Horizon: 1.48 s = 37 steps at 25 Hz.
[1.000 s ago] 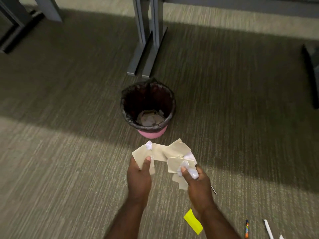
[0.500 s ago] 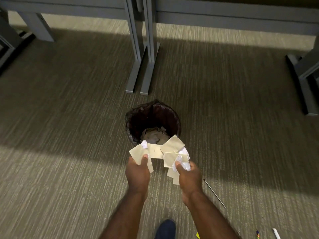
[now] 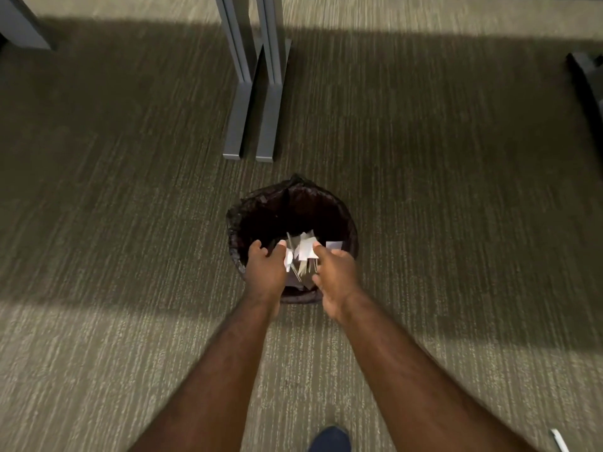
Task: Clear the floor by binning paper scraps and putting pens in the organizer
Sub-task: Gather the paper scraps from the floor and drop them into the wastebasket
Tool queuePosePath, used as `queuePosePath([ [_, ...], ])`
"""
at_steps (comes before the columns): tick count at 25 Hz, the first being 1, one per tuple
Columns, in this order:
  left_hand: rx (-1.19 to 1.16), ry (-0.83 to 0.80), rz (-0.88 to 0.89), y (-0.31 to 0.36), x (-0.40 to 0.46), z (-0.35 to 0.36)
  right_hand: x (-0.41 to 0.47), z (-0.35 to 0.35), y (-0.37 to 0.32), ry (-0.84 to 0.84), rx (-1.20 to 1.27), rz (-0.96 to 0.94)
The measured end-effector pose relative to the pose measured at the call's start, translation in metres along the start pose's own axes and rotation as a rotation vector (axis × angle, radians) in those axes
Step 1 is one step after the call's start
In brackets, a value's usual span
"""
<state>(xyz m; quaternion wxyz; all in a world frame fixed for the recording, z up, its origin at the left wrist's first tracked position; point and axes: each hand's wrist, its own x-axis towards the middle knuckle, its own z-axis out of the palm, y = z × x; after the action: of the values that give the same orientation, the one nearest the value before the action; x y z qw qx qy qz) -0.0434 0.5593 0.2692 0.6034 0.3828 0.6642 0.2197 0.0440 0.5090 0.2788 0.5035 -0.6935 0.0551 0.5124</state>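
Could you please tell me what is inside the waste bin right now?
Inside the waste bin, lined with a dark bag, pale paper scraps are dropping between the left hand and right hand. The hands and scraps cover the bin's bottom.

Striped olive carpet (image 3: 130,223) in broad bands of shadow and light, grey desk legs (image 3: 254,93) beyond.

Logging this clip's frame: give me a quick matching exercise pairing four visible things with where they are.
Things:
1. paper scraps
2. bin
3. desk legs
4. shoe

Places:
A. bottom edge of the view, between the forearms
B. on the carpet below both hands
C. beyond the bin, toward the top
D. between the left hand and right hand, over the bin's opening

Pairs: 1-D, 2-B, 3-C, 4-A
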Motion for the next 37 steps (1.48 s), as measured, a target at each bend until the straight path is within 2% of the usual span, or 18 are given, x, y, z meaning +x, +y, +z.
queuePosePath([
  [6,-0.041,-0.098,0.153,0.007,-0.04,-0.02,-0.038,-0.011,-0.001,0.003,-0.039,-0.132],
  [9,-0.009,-0.136,0.231,0.004,-0.082,-0.031,-0.077,-0.041,0.015,-0.02,-0.152,-0.241],
  [13,0.018,-0.158,0.242,-0.023,-0.16,-0.037,-0.14,-0.102,0.045,-0.045,-0.287,-0.364],
  [17,0.116,-0.216,0.279,-0.055,-0.256,-0.021,-0.212,-0.183,0.07,0.079,-0.43,-0.525],
  [23,0.296,-0.4,0.337,-0.123,-0.359,0.016,-0.276,-0.319,0.127,0.295,-0.537,-0.492],
  [30,0.581,-0.684,0.537,-0.239,-0.403,0.094,-0.26,-0.489,0.223,0.494,-0.505,-0.399],
  [37,0.77,-0.772,0.652,-0.382,-0.409,0.271,-0.161,-0.692,0.307,0.629,-0.392,-0.32],
])
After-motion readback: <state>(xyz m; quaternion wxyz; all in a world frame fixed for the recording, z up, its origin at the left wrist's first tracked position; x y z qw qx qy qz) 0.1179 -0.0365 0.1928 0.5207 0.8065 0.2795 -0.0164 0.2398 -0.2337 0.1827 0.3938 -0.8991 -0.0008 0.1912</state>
